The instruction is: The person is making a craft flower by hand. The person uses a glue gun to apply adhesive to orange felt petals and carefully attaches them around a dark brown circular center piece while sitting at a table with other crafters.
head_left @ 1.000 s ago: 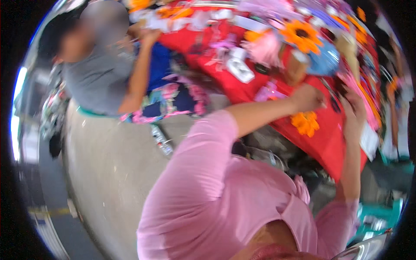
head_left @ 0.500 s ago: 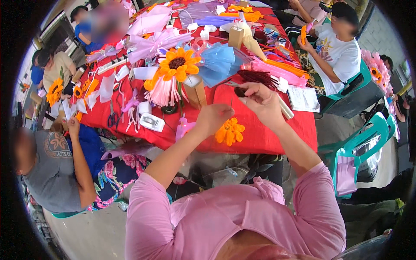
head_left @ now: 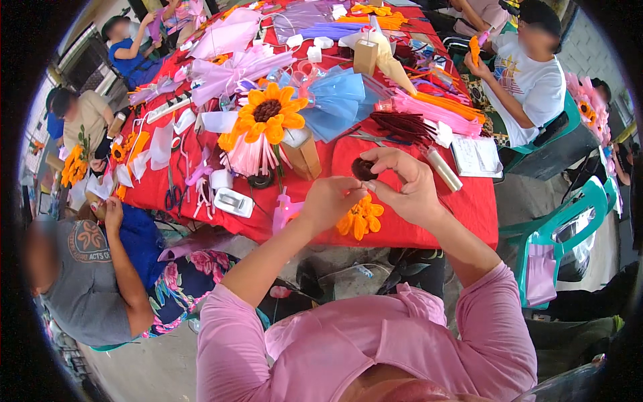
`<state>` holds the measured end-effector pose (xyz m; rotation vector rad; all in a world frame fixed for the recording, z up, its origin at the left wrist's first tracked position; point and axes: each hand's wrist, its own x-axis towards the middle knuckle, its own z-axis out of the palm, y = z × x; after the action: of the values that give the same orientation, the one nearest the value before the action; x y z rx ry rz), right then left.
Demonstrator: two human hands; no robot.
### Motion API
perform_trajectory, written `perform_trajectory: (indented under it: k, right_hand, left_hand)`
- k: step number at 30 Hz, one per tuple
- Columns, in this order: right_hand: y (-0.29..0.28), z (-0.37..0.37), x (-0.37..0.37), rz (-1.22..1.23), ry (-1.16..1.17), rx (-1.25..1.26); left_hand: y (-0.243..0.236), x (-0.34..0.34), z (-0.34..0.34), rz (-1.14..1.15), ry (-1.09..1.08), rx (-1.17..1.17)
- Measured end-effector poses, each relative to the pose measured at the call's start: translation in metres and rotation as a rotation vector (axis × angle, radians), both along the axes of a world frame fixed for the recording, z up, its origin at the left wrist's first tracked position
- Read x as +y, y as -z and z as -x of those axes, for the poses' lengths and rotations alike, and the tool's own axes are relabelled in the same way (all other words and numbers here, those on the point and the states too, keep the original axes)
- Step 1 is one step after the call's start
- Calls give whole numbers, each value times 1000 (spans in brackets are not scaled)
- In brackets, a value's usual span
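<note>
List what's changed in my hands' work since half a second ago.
The right hand has brought the dark brown piece closer to the left hand, narrowing the gap. Nothing was visibly let go. The orange flower still lies on the red cloth.

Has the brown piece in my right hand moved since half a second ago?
Yes. Judged against the orange flower nearest you, the brown piece has come closer to it, toward your body and slightly left.
</note>
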<state>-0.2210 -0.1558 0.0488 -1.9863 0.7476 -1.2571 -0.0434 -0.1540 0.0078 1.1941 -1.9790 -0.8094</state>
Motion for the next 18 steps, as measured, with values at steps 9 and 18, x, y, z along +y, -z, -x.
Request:
perform_trajectory:
  k: [9, 18]
  right_hand:
    - [-1, -2, -5, 167, 62, 68]
    - [4, 0, -9, 206, 56, 106]
  left_hand:
    - [-2, -2, 3, -33, -29, -20]
    - [2, -5, 2, -36, -43, -76]
